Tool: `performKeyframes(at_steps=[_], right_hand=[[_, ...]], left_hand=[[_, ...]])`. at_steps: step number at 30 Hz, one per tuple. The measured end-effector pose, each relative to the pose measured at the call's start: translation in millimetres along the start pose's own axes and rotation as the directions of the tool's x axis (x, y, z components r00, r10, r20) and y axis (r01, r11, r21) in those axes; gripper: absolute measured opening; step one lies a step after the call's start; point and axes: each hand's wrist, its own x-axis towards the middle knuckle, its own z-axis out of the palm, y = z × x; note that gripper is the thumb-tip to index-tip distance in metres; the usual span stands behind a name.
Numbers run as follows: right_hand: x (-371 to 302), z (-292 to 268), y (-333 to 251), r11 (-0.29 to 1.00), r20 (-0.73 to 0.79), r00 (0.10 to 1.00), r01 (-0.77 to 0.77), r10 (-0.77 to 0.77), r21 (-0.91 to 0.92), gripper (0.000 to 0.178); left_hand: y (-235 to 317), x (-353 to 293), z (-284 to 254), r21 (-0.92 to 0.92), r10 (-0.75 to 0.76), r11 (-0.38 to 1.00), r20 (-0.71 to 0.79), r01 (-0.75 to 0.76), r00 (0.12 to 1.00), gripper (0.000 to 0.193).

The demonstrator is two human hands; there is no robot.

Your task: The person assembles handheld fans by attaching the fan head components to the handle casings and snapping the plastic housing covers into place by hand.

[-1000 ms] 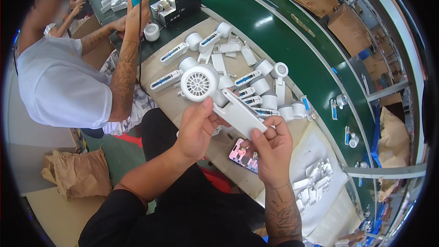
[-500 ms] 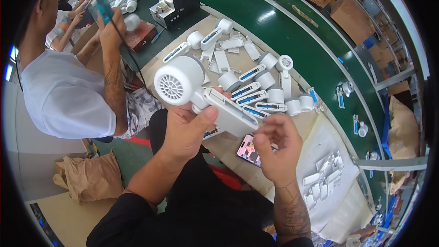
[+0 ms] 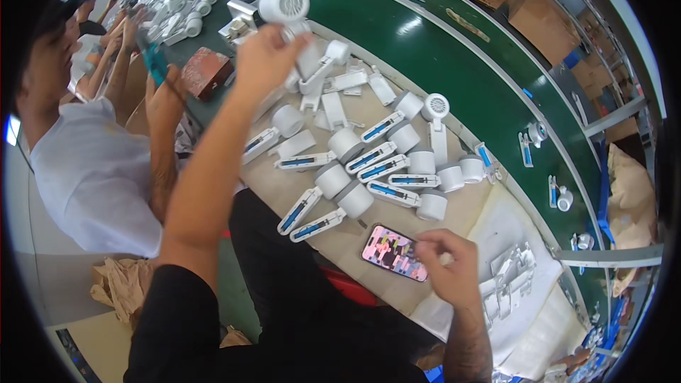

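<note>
At the far left of the work table my left hand point(image 3: 266, 60) is closed on a white handheld fan point(image 3: 285, 4), its round grille head up and its handle partly hidden by my fingers. It is lifted over the other fans, in front of the metal-and-black machine. My right hand point(image 3: 454, 269) is over the right end of a phone point(image 3: 394, 252) with a lit pink screen. Its fingers are curled together, with a small pale spot at them that I cannot make out. Several white fans point(image 3: 383, 167) with open handles showing blue cells lie across the table's middle.
White plastic handle covers point(image 3: 347, 81) lie at the far side, and more white parts point(image 3: 512, 276) lie on a pale sheet at right. A green conveyor point(image 3: 489, 99) curves behind, carrying a few fans. At left a co-worker point(image 3: 99, 170) holds a teal tool beside a red box point(image 3: 206, 72).
My left hand has carried the fan away from my right hand, up and to the far left. My right hand has dropped slightly lower, toward the phone. The co-worker's arm has lowered.
</note>
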Motion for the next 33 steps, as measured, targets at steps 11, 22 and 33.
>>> performKeyframes(at_steps=[11, 22, 33], right_hand=[[59.2, -226.6, 144.3, 0.938, -0.487, 0.858, -0.287, 0.162, -0.193, 0.020], [287.2, -306.7, 229.3, 0.868, -0.561, 0.823, -0.342, 0.092, -0.360, 0.103], [197.5, -252.2, 161.7, 0.921, -0.601, 0.699, 0.314, -0.388, -0.230, 0.047]], left_hand=[[-144.8, 142.6, 55.9, 0.435, 0.214, 0.713, 0.612, -0.550, 0.762, 0.033], [-18.3, 52.9, 31.8, 0.403, 0.089, 0.887, 0.331, -0.226, 0.939, 0.038], [54.2, -180.6, -12.6, -0.384, -0.068, 0.877, 0.496, 0.289, 0.866, 0.015]])
